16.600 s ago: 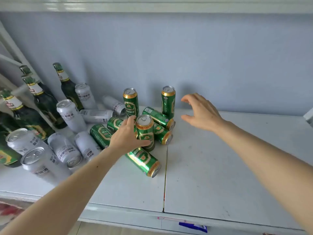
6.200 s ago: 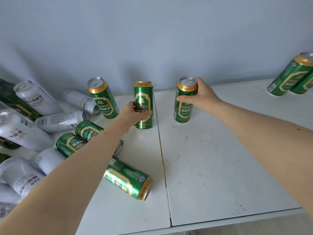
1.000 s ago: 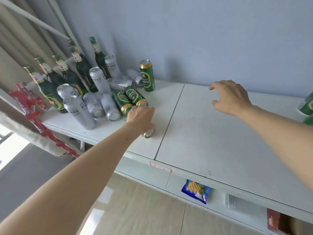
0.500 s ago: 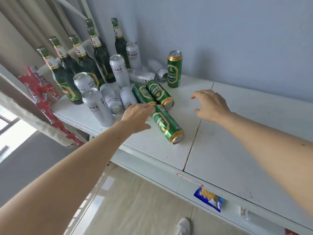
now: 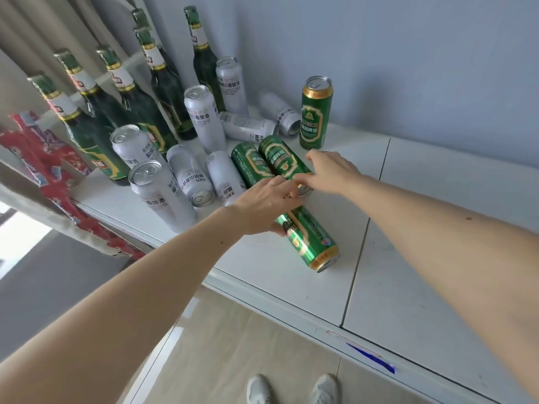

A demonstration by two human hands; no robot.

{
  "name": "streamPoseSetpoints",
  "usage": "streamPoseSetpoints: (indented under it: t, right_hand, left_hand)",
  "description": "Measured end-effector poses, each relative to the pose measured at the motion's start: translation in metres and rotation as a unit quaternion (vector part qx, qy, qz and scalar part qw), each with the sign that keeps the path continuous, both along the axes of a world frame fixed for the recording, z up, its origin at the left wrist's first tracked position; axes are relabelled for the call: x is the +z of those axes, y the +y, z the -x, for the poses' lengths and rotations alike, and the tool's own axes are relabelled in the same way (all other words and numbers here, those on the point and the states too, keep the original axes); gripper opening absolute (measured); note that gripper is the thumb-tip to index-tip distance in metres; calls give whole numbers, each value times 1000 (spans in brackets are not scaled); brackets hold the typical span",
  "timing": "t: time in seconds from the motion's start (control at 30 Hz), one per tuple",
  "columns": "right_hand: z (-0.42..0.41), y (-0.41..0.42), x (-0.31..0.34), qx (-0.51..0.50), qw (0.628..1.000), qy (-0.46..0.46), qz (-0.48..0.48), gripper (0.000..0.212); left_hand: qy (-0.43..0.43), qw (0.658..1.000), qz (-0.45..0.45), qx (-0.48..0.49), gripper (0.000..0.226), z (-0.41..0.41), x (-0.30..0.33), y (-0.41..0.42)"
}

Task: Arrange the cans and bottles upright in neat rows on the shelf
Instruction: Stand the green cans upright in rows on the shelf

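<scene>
1. Green can (image 5: pixel 306 237) on its side at the shelf (image 5: pixel 414 258) front, long axis running away toward the wall, gold end nearest.
2. Left hand (image 5: pixel 268 205) just above its far end, grip loose, clasping nothing; nearer than right hand (image 5: pixel 332 170), also unclenched.
3. Two more fallen green cans (image 5: pixel 271 161) just behind; white cans (image 5: pixel 186 176) crowd left.

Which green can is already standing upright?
Only the green can nearest the wall, beyond the right hand, stands upright with its top up. The other three green cans lie on their sides on the shelf.
</scene>
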State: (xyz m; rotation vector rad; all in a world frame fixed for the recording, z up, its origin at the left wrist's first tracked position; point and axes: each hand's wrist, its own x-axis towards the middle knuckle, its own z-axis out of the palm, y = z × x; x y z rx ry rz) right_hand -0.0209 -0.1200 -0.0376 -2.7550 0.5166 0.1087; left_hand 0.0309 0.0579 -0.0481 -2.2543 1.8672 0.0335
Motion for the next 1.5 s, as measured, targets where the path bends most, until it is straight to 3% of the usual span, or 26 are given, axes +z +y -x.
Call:
streamPoseSetpoints:
  t: [0.17,0.37,0.57,0.7,0.8,1.03,1.3,1.5]
  right_hand:
    - [-20,6,-12,-37,997,47,-47,56]
    - [-21,4,-21,-59,992,59,-96,64]
    - [-11,-2,-20,-71,990,76,-94,60]
    - [9,-11,-15,-78,989,83,-90,62]
    - [27,-23,-8,-87,989,67,-94,63]
    - [56,-54,27,-131,987,-40,-81,58]
    - [72,-67,63,-167,973,-139,-77,47]
    - [72,-80,72,-173,975,-129,-57,42]
  left_hand:
    - [44,998,22,-31,74,-13,-4,-1]
    - [107,993,30,-43,72,-21,-12,2]
    - [70,996,-11,-56,80,-22,-11,-2]
    - [-6,994,-59,-89,92,-15,-6,-8]
    - [-56,986,-107,-117,87,-7,-4,-16]
    - [-30,985,-136,-102,73,-7,-3,-25]
    - [102,994,-36,-7,71,-8,3,-34]
    - [245,964,67,80,72,-5,-3,-44]
